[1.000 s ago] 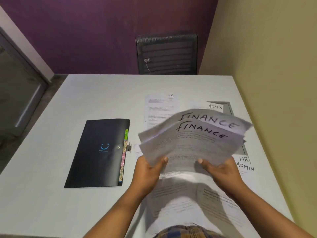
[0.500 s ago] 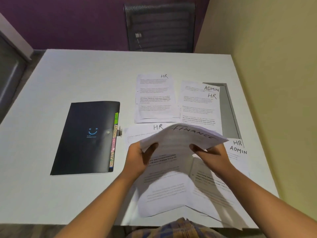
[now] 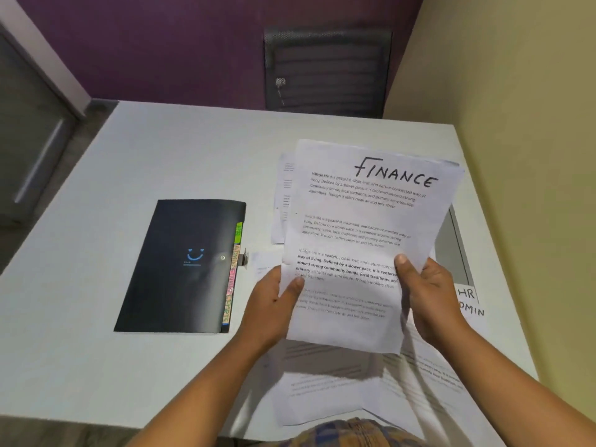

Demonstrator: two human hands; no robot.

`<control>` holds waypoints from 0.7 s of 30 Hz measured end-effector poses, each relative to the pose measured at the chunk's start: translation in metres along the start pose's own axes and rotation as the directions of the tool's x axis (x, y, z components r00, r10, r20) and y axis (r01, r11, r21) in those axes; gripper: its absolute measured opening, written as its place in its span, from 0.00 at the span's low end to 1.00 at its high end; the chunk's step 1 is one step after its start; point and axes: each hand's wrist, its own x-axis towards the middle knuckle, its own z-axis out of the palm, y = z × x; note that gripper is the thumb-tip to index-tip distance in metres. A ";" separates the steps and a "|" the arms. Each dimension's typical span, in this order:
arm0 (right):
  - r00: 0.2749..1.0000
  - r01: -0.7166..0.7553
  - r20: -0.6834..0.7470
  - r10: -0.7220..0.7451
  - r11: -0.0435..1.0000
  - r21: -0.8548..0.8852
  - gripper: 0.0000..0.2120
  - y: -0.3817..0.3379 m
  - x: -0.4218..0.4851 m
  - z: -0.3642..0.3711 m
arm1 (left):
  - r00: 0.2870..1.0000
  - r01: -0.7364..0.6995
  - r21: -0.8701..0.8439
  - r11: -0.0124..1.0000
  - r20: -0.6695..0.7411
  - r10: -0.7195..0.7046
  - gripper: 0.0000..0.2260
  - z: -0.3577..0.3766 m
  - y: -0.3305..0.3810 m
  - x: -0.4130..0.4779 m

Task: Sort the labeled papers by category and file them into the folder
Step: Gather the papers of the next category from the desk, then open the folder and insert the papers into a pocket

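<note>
A: White printed papers headed FINANCE (image 3: 364, 240), where are they?
B: I see them held up, just right of the black folder with coloured side tabs (image 3: 180, 269). Left hand (image 3: 271, 304) pinches their near-folder edge; right hand (image 3: 429, 295) grips the far edge.

You're at a white bench (image 3: 167, 156), black mesh chair (image 3: 327, 69) opposite, purple wall (image 3: 161, 43) behind, yellow wall (image 3: 516, 108) right.
</note>
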 end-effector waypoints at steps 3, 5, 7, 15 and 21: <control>0.995 -0.048 0.077 0.059 0.989 -0.139 0.11 0.012 -0.005 0.005 | 0.994 0.031 -0.051 0.998 -0.099 -0.036 0.08 -0.006 -0.006 -0.009; 0.994 -0.019 0.099 0.046 0.966 -0.256 0.06 0.023 -0.010 0.010 | 0.992 0.081 -0.117 0.990 -0.082 -0.091 0.08 -0.012 -0.009 -0.015; 0.997 0.007 0.074 0.017 0.950 -0.313 0.06 0.030 -0.016 0.014 | 0.982 0.178 -0.128 0.976 -0.036 -0.184 0.06 -0.019 -0.015 -0.019; 0.997 -0.082 -0.009 0.083 0.952 -0.296 0.04 0.047 -0.032 0.034 | 0.896 0.438 -0.110 0.892 0.133 -0.423 0.09 -0.058 -0.044 -0.033; 0.987 -0.151 -0.086 0.133 0.953 -0.263 0.10 0.050 -0.045 0.051 | 0.929 0.366 0.246 0.898 -0.155 -0.336 0.10 -0.078 -0.095 -0.015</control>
